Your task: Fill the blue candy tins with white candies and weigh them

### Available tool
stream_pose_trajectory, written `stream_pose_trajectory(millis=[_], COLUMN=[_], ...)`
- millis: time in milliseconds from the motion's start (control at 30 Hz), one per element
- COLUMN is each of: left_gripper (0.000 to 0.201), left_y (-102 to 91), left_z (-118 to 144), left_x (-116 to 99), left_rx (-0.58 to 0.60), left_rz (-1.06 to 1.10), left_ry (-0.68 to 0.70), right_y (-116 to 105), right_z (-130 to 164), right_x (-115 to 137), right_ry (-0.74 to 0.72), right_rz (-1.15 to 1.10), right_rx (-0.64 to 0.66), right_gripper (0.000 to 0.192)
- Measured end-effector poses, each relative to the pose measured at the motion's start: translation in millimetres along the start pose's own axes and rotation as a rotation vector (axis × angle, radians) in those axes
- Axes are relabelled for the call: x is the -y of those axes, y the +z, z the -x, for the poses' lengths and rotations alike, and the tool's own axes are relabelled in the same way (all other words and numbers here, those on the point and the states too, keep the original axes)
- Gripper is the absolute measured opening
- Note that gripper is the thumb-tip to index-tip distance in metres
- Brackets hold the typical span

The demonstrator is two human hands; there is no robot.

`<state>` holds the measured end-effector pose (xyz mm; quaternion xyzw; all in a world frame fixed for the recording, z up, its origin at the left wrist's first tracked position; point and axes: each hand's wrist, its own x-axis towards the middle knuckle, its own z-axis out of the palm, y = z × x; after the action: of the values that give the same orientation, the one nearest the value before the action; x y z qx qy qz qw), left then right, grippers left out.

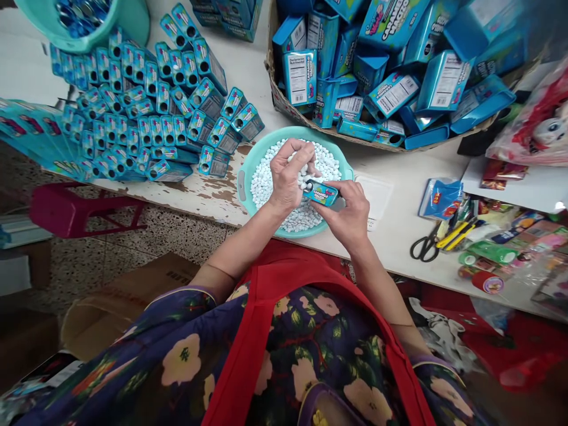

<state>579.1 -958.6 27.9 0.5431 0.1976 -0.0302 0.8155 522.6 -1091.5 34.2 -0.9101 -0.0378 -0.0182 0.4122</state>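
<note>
Over a turquoise basin [247, 204] full of small white candies [266, 177], my right hand [350, 210] grips a small blue candy tin [323, 194] labelled "Caramelo Macizo". The tin lies tilted on its side, its round hole facing left. My left hand [288, 174] is curled around several white candies, right at that hole. Some candies show between its fingers and beside the tin's opening. How full the tin is inside cannot be seen.
Rows of similar tins [168, 130] with open holes stand at the left. A cardboard box [271, 89] heaped with blue tins is at the back right. A turquoise bucket [133, 23] holds shiny metal pieces. Scissors [425, 245] and yellow cutters [457, 235] lie at the right.
</note>
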Motion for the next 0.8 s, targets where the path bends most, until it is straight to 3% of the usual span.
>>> stream_pose_trajectory(millis=[367,800], left_gripper=[0.031,0.039], left_y=[6.8,10.9], left_z=[-2,2], left_x=[-1,-8], left_rx=[0.046,-0.003], left_rz=[-0.010,-0.039], left_ry=[0.036,0.043], right_y=[1,4], right_z=[-2,0], right_x=[-4,-6], right_ry=[0.067,0.058], right_rz=[-0.069,-0.157], right_rx=[-0.030,-0.056], right_gripper=[0.031,0.031])
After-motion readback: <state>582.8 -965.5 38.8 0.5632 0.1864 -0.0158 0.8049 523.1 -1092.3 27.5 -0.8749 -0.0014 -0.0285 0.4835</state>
